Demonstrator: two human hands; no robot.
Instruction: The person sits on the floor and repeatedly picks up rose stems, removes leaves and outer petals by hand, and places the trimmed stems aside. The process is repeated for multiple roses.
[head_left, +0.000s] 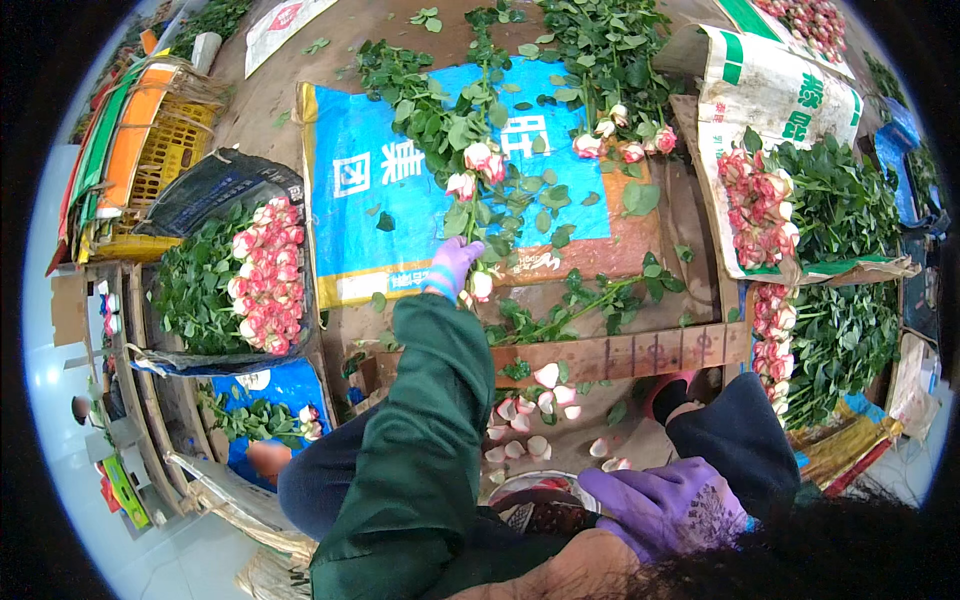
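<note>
My left hand (454, 262), in a purple glove, reaches forward over the work table and closes on the stem of a pink-and-white rose (481, 286) near its bloom. More rose stems with pink-and-white blooms (480, 159) lie just beyond it, on a blue woven plastic sack (367, 217). My right hand (667, 502), also gloved in purple, rests low near my right knee, beside a round container (551, 481) in front of me. Whether its fingers hold anything cannot be told. A leafy stem (585, 306) lies behind the wooden board.
A wooden board (600, 360) with marks edges the table. Fallen petals (517, 416) lie below it. Bundled roses (270, 277) stand at left in a dark wrap, more roses (754, 210) at right in a white sack. A yellow plastic crate (169, 142) stands far left.
</note>
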